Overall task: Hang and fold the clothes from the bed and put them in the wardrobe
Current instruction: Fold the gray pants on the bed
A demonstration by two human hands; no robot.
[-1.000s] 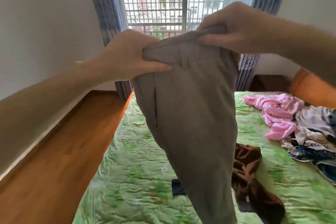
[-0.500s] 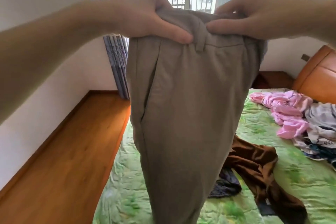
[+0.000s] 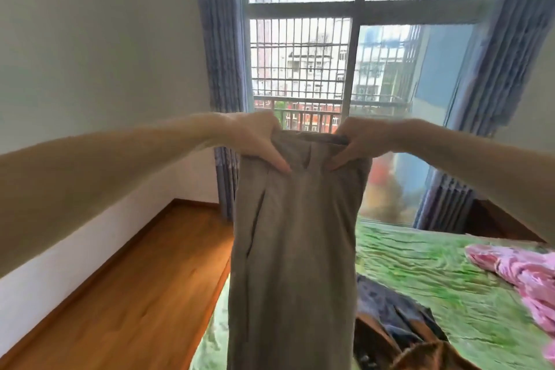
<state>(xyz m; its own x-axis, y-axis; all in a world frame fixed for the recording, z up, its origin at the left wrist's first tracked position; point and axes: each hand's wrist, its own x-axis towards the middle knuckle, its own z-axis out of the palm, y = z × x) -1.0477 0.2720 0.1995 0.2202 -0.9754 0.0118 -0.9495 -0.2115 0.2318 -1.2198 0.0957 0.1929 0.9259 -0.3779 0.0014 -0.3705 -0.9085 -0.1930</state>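
Observation:
A pair of grey-brown trousers (image 3: 295, 249) hangs straight down in front of me, held up by the waistband. My left hand (image 3: 255, 137) grips the waistband's left side, thumb over the front. At the waistband's right side my right hand (image 3: 363, 141) grips it the same way. The trouser legs run out of the bottom of the view. Behind them lies the bed with its green patterned sheet (image 3: 420, 264). On the sheet lie a dark blue garment (image 3: 381, 303), a brown garment (image 3: 420, 351) and a pink garment (image 3: 522, 273).
A wooden floor strip (image 3: 135, 294) runs between the bed and the white wall (image 3: 90, 69) on the left. Straight ahead is a barred window (image 3: 315, 69) with blue curtains (image 3: 222, 69) either side. No wardrobe is in view.
My arms have stretched forward and the trousers hang farther from me. The view has tilted upward, showing more window and less bed. Both hands keep their grip on the waistband.

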